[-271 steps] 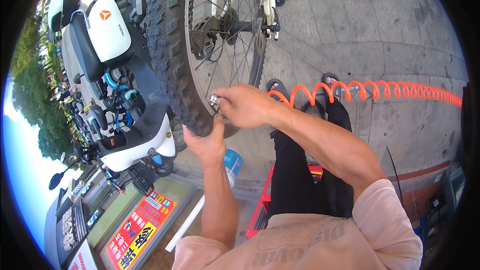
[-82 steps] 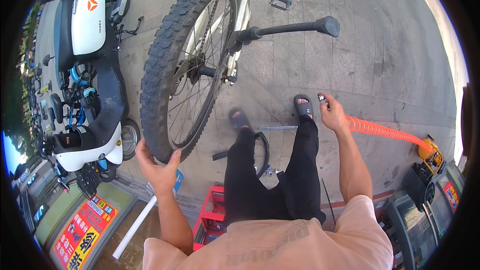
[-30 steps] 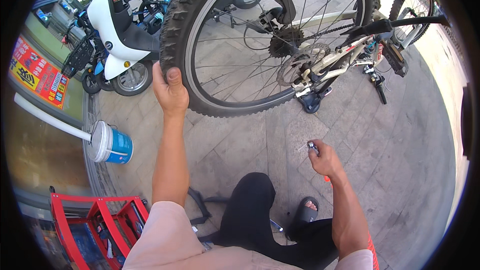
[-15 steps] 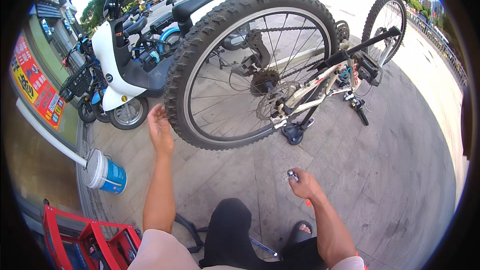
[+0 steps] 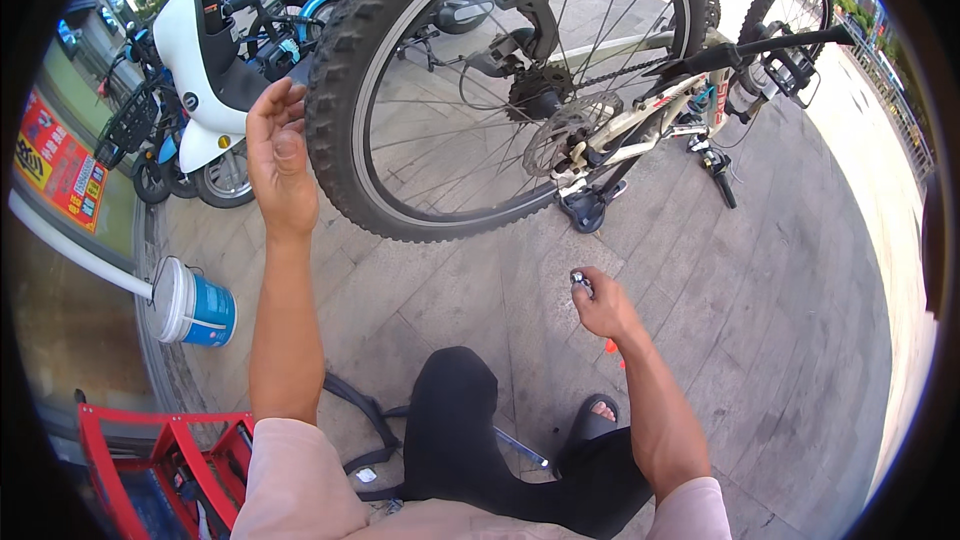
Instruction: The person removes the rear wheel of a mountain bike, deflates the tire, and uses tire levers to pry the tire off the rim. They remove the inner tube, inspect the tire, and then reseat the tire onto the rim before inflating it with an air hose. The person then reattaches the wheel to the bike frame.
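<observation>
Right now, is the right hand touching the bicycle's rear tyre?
No, the right hand holds a small metal fitting, with pavement visible between it and the rear tyre.

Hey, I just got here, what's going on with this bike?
A person is beside a bicycle turned upside down on the pavement. Their left hand is open right by the rear tyre; whether it touches is hard to tell. The right hand, away from the tyre, grips a small metal fitting. A blue-and-white bucket and a red rack are off to the left.
</observation>
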A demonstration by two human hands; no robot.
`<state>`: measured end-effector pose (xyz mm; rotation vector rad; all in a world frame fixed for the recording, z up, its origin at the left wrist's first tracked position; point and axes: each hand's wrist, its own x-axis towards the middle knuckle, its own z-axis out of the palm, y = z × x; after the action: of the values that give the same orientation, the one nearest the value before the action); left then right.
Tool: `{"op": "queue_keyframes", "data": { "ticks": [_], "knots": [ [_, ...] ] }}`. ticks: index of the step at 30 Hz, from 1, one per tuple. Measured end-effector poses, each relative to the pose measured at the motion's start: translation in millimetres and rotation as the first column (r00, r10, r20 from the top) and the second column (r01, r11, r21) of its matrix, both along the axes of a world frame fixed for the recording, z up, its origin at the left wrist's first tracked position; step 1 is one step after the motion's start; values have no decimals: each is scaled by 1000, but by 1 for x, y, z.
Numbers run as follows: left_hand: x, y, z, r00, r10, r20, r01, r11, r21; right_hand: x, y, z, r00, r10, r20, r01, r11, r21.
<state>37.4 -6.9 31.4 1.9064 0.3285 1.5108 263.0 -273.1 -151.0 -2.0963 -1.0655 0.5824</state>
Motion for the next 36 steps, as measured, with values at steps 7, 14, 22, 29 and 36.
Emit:
{"op": "queue_keyframes", "data": {
  "ticks": [7,14,22,29,36],
  "knots": [
    [-12,16,-99,979,204,30,-202,978,-59,-10,7,0,998,55,-30,-57,996,-70],
    [2,11,-57,972,229,56,-227,973,-38,-14,20,9,998,-26,-59,24,999,-31],
    [-31,22,-82,936,-242,256,300,928,-220,-38,95,27,993,3,-121,25,974,224],
    [-20,14,-204,945,-320,63,288,732,-617,-75,160,36,820,274,-502,-55,911,408],
    [-8,17,-199,936,-272,225,352,665,-658,-85,199,7,924,286,-254,-195,924,329]
  ]
}}
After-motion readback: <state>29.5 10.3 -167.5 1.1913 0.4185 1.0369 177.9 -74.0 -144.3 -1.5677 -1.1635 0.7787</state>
